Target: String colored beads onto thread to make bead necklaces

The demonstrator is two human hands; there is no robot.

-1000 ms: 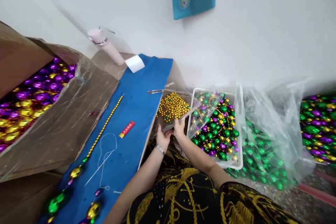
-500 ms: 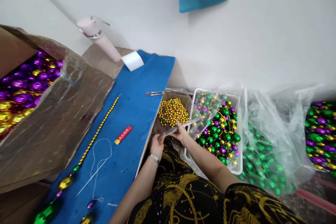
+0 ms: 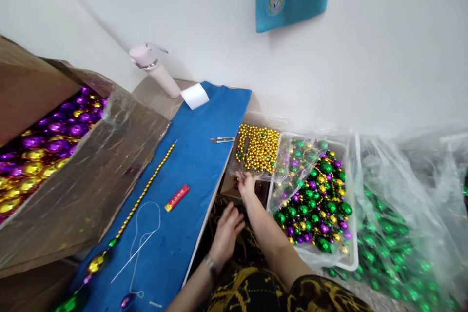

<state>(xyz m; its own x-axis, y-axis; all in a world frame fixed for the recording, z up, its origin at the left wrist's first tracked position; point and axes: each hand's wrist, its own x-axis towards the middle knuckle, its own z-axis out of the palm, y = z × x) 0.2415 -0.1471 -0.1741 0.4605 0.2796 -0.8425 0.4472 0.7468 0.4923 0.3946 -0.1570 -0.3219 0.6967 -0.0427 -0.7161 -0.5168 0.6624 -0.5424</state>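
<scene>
My right hand [image 3: 246,186] holds the near edge of a clear plastic box [image 3: 252,174] filled with small gold beads [image 3: 259,148] and a few green ones. Closer to my body, my left hand [image 3: 227,231] is off the box, its fingers extended and holding nothing. Left of the hands, a blue cloth [image 3: 197,156] carries a threaded string of gold beads [image 3: 146,187], a long needle [image 3: 132,257] with white thread, thread snips [image 3: 222,140] and a red packet [image 3: 177,198].
A white basket [image 3: 356,204] of green, purple and gold beads stands right of the box, beside a clear bag [image 3: 398,234] of green beads. A plastic-lined carton [image 3: 106,170] stands at left. A pink bottle [image 3: 161,75] and white paper [image 3: 195,96] are at the back.
The bead box has gone from tilted toward me to lying flatter, its beads spread out. My left hand has let go of it and drawn back. The view has shifted slightly.
</scene>
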